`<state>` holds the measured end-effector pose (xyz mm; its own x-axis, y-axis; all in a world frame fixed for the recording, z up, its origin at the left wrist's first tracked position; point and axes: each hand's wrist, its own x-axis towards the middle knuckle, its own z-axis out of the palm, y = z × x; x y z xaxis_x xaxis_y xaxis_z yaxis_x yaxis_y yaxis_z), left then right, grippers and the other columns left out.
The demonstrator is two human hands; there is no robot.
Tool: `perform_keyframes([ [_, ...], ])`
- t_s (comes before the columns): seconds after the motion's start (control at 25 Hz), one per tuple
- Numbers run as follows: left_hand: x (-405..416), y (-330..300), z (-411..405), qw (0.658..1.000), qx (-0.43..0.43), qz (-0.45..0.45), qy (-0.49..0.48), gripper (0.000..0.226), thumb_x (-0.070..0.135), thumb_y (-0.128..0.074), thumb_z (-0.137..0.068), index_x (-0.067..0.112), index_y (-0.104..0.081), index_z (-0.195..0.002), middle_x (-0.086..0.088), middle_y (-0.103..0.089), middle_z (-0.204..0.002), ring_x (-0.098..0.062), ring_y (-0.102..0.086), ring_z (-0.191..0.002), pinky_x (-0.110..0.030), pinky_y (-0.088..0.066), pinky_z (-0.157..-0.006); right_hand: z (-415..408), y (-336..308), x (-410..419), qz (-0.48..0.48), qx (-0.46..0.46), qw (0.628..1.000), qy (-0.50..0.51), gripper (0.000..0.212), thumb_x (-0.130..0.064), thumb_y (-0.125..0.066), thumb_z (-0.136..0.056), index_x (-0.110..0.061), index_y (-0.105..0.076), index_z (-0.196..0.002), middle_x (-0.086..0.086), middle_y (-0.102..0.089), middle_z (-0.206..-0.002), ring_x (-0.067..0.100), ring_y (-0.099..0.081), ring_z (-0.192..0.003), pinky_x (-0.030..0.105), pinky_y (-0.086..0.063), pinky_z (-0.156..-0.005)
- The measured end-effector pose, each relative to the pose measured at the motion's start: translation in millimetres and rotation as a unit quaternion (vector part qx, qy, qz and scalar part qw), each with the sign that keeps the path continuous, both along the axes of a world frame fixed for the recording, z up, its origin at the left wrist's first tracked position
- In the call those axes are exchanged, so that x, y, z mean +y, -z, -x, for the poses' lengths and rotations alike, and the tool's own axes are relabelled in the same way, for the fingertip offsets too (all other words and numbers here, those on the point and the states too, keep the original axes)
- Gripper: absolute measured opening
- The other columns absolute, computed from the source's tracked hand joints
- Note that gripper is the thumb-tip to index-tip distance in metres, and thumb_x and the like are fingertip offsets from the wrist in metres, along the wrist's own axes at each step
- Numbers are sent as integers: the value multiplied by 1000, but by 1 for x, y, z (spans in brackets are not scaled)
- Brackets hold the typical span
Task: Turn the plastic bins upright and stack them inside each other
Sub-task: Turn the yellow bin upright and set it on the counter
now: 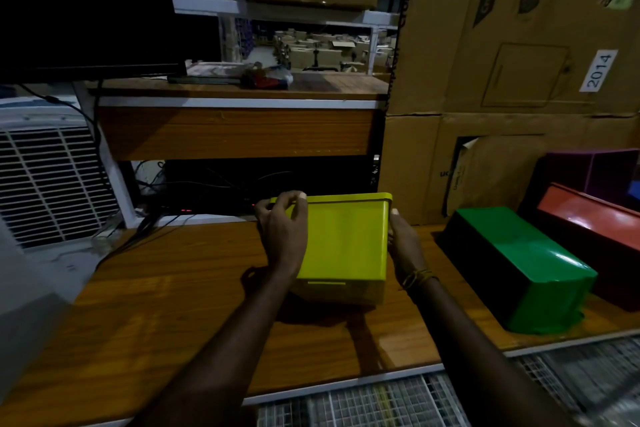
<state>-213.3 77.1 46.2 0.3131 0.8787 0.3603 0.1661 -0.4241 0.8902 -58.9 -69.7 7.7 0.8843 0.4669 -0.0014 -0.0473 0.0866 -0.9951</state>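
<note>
A yellow plastic bin [343, 239] is tilted up above the wooden table [166, 305], its rim at the far end and its base toward me. My left hand [282, 225] grips its left side near the rim. My right hand [403, 243] presses on its right side. A green bin [523, 267] lies upside down on the table to the right. Beyond it lie a red bin [588, 222] and a purple bin [588, 170], both not upright.
Stacked cardboard boxes [519, 62] rise behind the bins on the right. A wooden desk shelf [235, 94] with a dark monitor [86, 7] stands behind the table. A white air cooler [48, 180] and cables [138, 232] are at the left. Wire mesh [381, 402] lies below the table's front edge.
</note>
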Motion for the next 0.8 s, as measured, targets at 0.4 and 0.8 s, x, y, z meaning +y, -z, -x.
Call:
perform_keyframes([
  [0.4,23,35,8,992,25,118,-24,22,37,-59,-90,22,-60,-106,-11,-67,-106,-33,-63,-93,-33,-46,-72,-11,19,-8,65,71,995,11,38,9,-48,-91,5,-57,-127,18,-64,-112,30,-65,-85,27,-53,-62],
  [0.8,34,89,27,938,223,235,123,26,7,-45,-88,25,-64,-84,-22,-70,-68,-33,-68,-52,-42,-59,-58,2,49,8,320,-96,938,-89,45,-33,-76,-78,-18,-67,-120,18,-65,-127,28,-61,-114,44,-50,-99],
])
